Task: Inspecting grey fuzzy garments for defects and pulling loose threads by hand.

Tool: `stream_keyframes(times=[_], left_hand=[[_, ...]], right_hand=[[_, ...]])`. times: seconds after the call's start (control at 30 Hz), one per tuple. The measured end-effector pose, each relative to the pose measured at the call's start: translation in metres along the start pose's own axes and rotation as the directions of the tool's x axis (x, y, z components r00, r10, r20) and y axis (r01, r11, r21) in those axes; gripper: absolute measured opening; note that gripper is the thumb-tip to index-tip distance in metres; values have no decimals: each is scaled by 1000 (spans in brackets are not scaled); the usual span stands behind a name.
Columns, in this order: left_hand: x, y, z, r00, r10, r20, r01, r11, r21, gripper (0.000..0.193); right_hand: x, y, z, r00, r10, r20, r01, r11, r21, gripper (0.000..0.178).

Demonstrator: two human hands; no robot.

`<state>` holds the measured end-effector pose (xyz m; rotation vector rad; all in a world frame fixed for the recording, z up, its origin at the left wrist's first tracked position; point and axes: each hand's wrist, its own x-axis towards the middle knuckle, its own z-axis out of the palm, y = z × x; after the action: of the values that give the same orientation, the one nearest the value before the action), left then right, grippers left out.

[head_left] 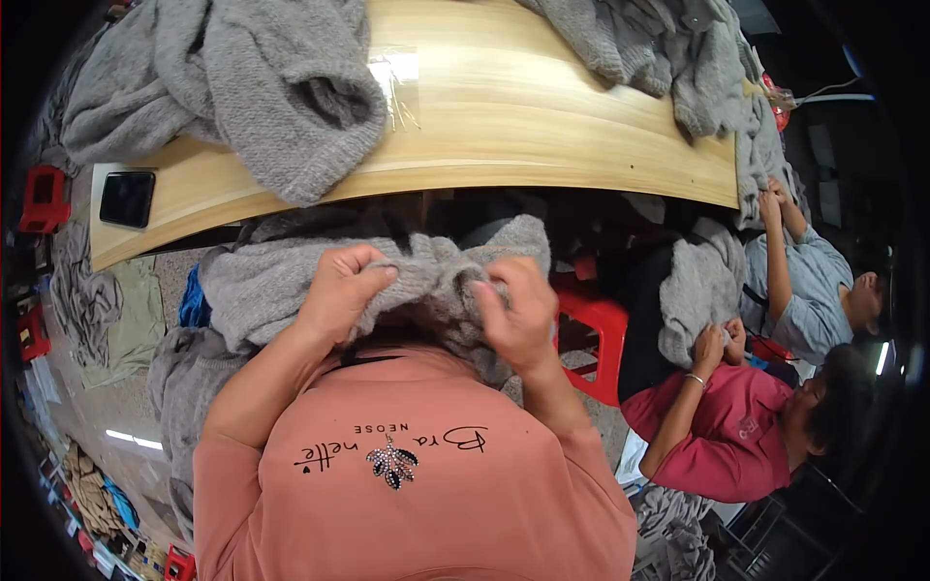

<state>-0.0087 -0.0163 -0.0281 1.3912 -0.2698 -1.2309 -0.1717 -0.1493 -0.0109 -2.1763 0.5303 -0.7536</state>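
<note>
A grey knitted sweater (281,281) lies bunched across my lap, just below the table's near edge. My left hand (346,288) grips a fold of it, thumb pressed against the fingers. On the other side, my right hand (515,308) is closed round another part of the same knit, its fingers curled in. Between the two hands the fabric is gathered and slightly raised. Whether a small tool or thread sits in my fingers cannot be made out.
A wooden table (533,126) carries a grey sweater pile (281,97), more grey knitwear (639,44), a clear plastic piece (395,82) and a black phone (128,198). To the right, beside a red stool (596,334), two co-workers handle grey knits. Clothes lie on the floor at left.
</note>
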Motion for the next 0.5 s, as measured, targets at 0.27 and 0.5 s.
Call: stream_keyframes(times=[0.27,0.5], left_hand=[[13,9,-7,996,-71,-46,56,965,-257,7],[8,21,-14,995,-60,-76,15,869,-495,10]], right_hand=[[-46,15,-4,957,289,5,-251,840,-481,37],[-45,40,-21,879,451,155,-395,871,-291,28]])
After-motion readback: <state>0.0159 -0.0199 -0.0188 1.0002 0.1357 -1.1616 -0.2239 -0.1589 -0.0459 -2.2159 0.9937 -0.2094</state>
